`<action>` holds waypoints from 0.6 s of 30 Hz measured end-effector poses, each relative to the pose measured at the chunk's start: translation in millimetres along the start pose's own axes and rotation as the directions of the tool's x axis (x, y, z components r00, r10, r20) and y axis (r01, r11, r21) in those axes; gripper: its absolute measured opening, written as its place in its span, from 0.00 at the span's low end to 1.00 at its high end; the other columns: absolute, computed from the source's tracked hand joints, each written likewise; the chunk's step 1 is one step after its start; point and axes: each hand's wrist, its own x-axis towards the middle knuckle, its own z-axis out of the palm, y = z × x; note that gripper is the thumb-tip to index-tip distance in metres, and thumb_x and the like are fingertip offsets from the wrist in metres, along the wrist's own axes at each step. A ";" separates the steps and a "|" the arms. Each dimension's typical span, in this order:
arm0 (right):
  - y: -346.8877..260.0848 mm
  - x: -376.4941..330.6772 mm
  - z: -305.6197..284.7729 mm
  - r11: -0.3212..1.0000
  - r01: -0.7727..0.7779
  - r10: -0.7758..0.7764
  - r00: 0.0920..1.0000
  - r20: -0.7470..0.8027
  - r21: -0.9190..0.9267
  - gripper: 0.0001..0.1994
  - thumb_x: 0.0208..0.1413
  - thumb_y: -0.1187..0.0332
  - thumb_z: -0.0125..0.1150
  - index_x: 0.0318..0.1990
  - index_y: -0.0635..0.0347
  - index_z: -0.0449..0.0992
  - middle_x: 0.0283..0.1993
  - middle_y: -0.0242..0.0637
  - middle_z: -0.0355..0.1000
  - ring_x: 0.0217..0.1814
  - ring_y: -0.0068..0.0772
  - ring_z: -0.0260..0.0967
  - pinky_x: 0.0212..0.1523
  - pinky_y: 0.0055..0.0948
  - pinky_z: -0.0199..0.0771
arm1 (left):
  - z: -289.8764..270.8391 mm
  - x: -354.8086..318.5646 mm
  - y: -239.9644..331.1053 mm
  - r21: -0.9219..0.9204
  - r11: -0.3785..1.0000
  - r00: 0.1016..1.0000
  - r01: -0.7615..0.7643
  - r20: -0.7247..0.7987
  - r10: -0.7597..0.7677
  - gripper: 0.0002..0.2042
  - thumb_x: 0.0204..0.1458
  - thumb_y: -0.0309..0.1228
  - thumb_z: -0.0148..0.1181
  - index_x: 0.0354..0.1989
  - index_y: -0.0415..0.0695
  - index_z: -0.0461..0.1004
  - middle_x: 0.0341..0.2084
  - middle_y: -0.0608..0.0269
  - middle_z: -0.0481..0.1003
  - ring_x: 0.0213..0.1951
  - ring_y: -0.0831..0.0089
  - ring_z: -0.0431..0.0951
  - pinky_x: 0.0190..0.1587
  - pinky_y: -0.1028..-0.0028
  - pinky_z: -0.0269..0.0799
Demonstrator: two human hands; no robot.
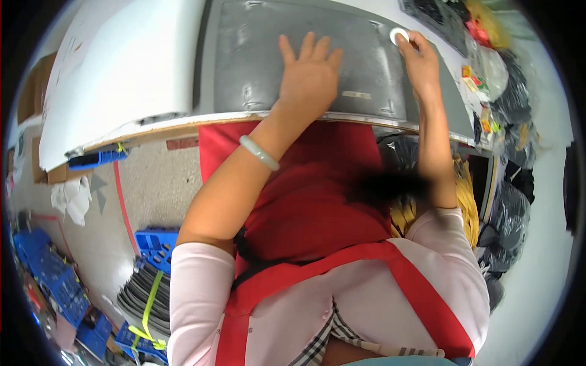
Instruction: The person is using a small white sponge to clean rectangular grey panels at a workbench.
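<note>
My left hand (310, 79) lies flat with its fingers spread on a dark grey sheet (244, 64) on the worktable. A pale bangle (259, 152) circles that wrist. At the sheet's far right corner, my right hand (422, 60) pinches a small white round piece (394, 34) between thumb and fingers. Whether it is a ring or a solid disc is partly hidden by the thumb. Short pale marks show near the sheet's corners, and a small light strip (356, 95) is on it near the front edge.
A large white sheet (134, 55) covers the table's left part. Bags in black plastic (511, 207) line the right side. Under the table's left edge hangs a blue holder (97, 158). On the floor at left are blue crates (55, 277) and a strapped dark bundle (143, 296).
</note>
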 end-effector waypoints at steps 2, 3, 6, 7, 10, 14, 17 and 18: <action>48.4 -1.4 -26.4 0.982 -0.171 0.163 0.982 -0.096 -0.080 0.13 0.61 0.60 0.65 0.43 0.63 0.79 0.40 0.35 0.75 0.42 0.25 0.67 0.45 0.27 0.68 | 1.6 1.9 2.6 -0.022 1.000 1.000 -0.019 -0.019 0.019 0.18 0.61 0.32 0.54 0.60 0.50 0.74 0.62 0.58 0.70 0.69 0.57 0.63 0.68 0.33 0.47; 45.7 -4.6 -24.2 0.982 -0.174 0.166 0.981 -0.100 -0.075 0.13 0.61 0.60 0.65 0.43 0.63 0.79 0.40 0.35 0.75 0.42 0.25 0.67 0.45 0.27 0.68 | 1.9 -0.3 -0.3 -0.015 1.000 1.000 -0.002 -0.019 0.002 0.18 0.61 0.31 0.54 0.60 0.51 0.74 0.62 0.59 0.70 0.69 0.56 0.63 0.68 0.33 0.46; 24.2 -13.6 -15.8 0.956 -0.292 0.290 0.956 -0.040 -0.040 0.10 0.66 0.63 0.61 0.43 0.59 0.79 0.40 0.25 0.72 0.44 0.17 0.67 0.51 0.24 0.72 | 1.4 -0.9 -4.5 0.017 1.000 1.000 0.008 0.009 -0.008 0.17 0.62 0.31 0.53 0.60 0.50 0.74 0.63 0.59 0.70 0.69 0.55 0.63 0.69 0.33 0.46; 21.9 -11.4 -18.0 0.931 -0.330 0.336 0.942 -0.013 0.154 0.09 0.66 0.62 0.61 0.43 0.59 0.78 0.41 0.26 0.72 0.47 0.19 0.67 0.53 0.28 0.73 | 1.4 0.0 -2.9 0.015 1.000 1.000 -0.008 0.009 0.007 0.17 0.62 0.31 0.53 0.60 0.50 0.74 0.63 0.59 0.70 0.69 0.55 0.63 0.69 0.33 0.46; 23.8 -8.5 -27.5 0.814 -0.372 0.398 0.917 0.038 0.447 0.09 0.65 0.62 0.63 0.44 0.57 0.77 0.44 0.28 0.73 0.52 0.23 0.68 0.56 0.33 0.76 | 0.8 1.4 -0.8 -0.025 1.000 1.000 0.010 -0.013 -0.011 0.17 0.64 0.32 0.52 0.59 0.50 0.74 0.62 0.59 0.70 0.68 0.56 0.64 0.69 0.34 0.46; 29.2 -5.2 -37.0 0.614 -0.397 0.480 0.874 0.076 0.682 0.15 0.64 0.61 0.64 0.52 0.60 0.74 0.52 0.34 0.73 0.57 0.30 0.67 0.57 0.34 0.75 | -3.2 1.5 -2.4 -0.056 0.998 0.999 0.024 0.040 -0.022 0.18 0.63 0.32 0.52 0.61 0.50 0.73 0.64 0.59 0.68 0.70 0.55 0.61 0.69 0.33 0.44; 31.9 -1.2 -33.1 0.604 -0.367 0.393 0.909 0.136 0.707 0.18 0.66 0.58 0.61 0.56 0.60 0.74 0.56 0.36 0.73 0.60 0.32 0.68 0.60 0.36 0.73 | -3.1 0.2 -1.8 -0.089 0.996 1.000 0.025 0.019 -0.024 0.18 0.63 0.31 0.53 0.61 0.50 0.73 0.64 0.59 0.69 0.69 0.55 0.63 0.69 0.33 0.45; 30.5 -0.6 -31.2 0.598 -0.362 0.396 0.909 0.128 0.715 0.18 0.66 0.58 0.61 0.56 0.60 0.74 0.56 0.36 0.73 0.60 0.32 0.68 0.60 0.36 0.73 | -4.7 0.7 -1.1 -0.120 0.992 0.998 0.036 -0.042 -0.041 0.16 0.63 0.30 0.52 0.58 0.50 0.75 0.62 0.59 0.71 0.67 0.55 0.66 0.70 0.35 0.47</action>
